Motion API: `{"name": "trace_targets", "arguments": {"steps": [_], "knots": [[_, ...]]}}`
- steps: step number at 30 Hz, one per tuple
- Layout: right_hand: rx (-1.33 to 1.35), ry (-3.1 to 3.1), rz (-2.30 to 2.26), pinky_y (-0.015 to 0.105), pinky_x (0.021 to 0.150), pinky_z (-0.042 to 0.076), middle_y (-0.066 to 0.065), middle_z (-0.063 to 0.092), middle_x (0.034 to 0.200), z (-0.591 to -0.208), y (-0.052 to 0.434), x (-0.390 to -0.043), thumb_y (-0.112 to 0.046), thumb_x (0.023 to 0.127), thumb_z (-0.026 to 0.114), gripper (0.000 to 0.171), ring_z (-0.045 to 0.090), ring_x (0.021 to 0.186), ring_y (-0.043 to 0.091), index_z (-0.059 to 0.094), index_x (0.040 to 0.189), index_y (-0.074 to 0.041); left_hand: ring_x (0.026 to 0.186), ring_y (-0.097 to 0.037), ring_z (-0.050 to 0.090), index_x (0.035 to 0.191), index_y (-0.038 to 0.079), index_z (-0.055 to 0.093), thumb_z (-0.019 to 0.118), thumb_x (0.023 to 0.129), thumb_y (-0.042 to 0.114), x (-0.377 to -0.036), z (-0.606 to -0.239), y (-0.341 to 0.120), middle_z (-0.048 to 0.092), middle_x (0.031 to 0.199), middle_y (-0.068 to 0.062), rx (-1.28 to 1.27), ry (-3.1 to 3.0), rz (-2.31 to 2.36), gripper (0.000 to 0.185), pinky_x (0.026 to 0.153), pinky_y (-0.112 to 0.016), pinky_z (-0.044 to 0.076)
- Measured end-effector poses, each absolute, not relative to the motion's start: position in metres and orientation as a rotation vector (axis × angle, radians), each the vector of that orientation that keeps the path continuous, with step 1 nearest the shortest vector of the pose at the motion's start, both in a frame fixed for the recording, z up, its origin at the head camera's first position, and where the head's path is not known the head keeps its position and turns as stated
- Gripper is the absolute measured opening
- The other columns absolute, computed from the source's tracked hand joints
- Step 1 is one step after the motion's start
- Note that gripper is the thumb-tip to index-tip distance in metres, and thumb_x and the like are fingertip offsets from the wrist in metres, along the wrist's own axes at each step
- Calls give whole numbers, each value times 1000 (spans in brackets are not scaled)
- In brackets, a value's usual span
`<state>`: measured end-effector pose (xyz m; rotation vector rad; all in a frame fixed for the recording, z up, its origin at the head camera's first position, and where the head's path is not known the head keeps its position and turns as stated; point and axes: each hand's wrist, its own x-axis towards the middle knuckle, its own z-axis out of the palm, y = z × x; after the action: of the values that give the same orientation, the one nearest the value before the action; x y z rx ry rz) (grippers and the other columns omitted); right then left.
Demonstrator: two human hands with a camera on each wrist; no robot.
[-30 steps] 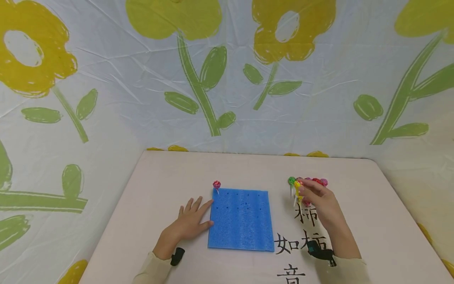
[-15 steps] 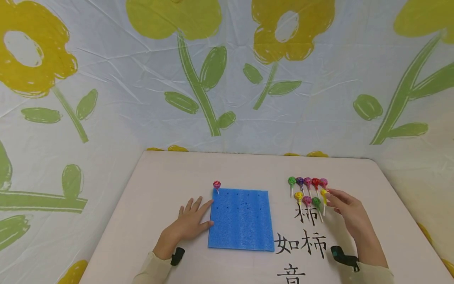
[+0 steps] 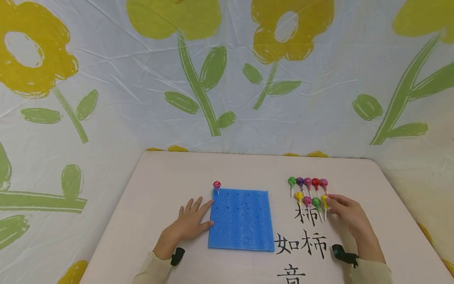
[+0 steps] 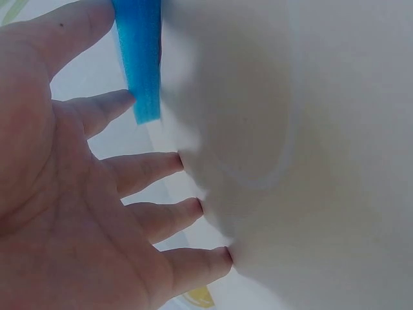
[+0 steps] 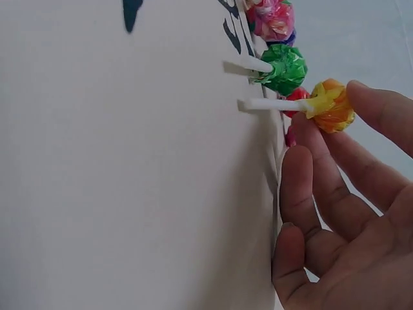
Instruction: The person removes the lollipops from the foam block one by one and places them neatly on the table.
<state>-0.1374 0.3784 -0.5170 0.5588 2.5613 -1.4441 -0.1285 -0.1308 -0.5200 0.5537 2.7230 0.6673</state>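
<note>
**Inspector:** Lollipop with an orange-and-yellow crinkled wrapper and white stick [image 5: 329, 105], status?

**Assistant:** It lies at the right end of the nearer row of wrapped lollipops [image 3: 307, 192] on the pale table [image 3: 170, 173], stick flat on the surface. The right hand [image 3: 349, 217] pinches its wrapped head between thumb and forefinger; the right wrist view shows both fingertips [image 5: 374, 106] against the wrapper, the remaining fingers loosely bent beneath and holding nothing.

**Inspector:** Its neighbours?

**Assistant:** A green-wrapped lollipop [image 5: 284, 68] lies just beside it, stick parallel; pink and red ones sit beyond. The head view shows two rows, well apart from the foam, above black brush-painted characters [image 3: 301, 240] on the table.

**Inspector:** Left hand?

**Assistant:** The left hand [image 3: 189, 223] lies flat, fingers spread and straight. Its forefinger and thumb touch the left edge of the square blue foam block [image 3: 241, 219]; it grips nothing. The left wrist view confirms the fingertips [image 4: 164, 165] pressed on the table beside the foam's edge.

**Inspector:** The foam itself?

**Assistant:** Flat on the table, small dark holes in its upper half. One pink-wrapped lollipop [image 3: 216, 184] stands upright at its far left corner.

**Inspector:** Surroundings?

**Assistant:** A white cloth printed with yellow flowers and green stems [image 3: 198, 79] hangs behind the table.
</note>
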Motion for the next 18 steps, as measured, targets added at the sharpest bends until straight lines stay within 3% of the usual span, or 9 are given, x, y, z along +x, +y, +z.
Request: {"name": "trace_targets", "arguments": {"steps": [3,10,18], "knots": [[565,2576,-1404,45,83,39,28,52,130,-522,381,-140,-52,98,57,72,54,102,34,48,143,4,144,-54,15,156,16,35,61,100,41,-128,-520,-131,24,159,-26,552,2724,667,67,106,-76,12],[589,2612,-1351,33,69,36,28,56,124,-521,377,-141,-46,99,58,64,57,93,32,51,139,3,144,-54,15,156,15,36,62,99,40,-128,-521,-130,24,159,-26,544,2733,671,68,106,-76,12],[610,2639,-1314,29,66,38,30,54,129,-522,375,-142,-46,100,58,63,56,93,32,53,138,4,144,-54,15,156,16,36,61,99,41,-128,-522,-131,24,160,-26,544,2734,666,68,106,-76,12]]}}
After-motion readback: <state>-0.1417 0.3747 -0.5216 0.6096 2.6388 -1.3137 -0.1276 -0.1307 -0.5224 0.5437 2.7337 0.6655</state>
